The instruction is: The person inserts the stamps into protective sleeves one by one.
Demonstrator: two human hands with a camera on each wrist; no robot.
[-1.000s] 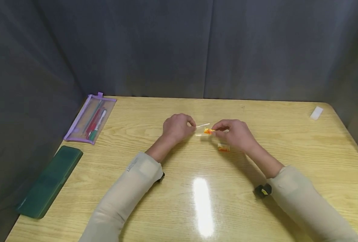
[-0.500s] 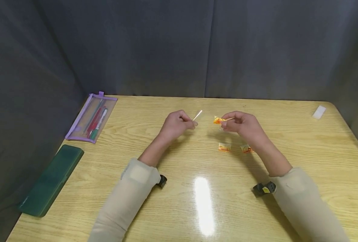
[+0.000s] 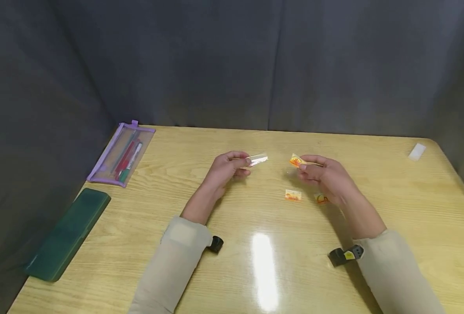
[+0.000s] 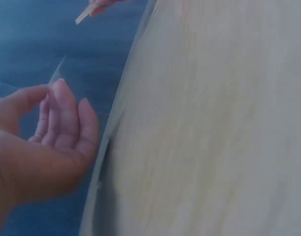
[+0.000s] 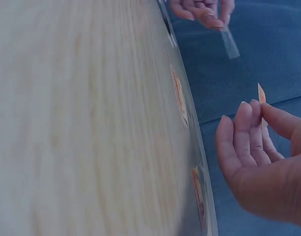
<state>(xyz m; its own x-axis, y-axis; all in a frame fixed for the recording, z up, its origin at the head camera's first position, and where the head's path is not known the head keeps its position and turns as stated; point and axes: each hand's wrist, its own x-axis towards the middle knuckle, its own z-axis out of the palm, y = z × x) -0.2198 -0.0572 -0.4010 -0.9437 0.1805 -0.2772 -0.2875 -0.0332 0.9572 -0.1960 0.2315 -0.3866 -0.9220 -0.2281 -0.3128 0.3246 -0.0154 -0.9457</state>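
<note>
Plainly, orange-yellow slip [image 3: 296, 161] pokes leftward from right hand's grip [image 3: 329, 175].

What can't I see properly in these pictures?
Head view: print on the held orange piece, too small, partly behind the right hand.
Head view: inside of the green case, hidden because it's shut.
Right wrist view: rest of the left hand, cut off by the top edge.

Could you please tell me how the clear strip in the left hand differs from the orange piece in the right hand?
The clear strip is see-through and shiny; the orange piece shows orange and yellow colouring. The clear strip juts rightward from the left hand, the orange piece leftward from the right hand. Both are pinched above the table.
</note>
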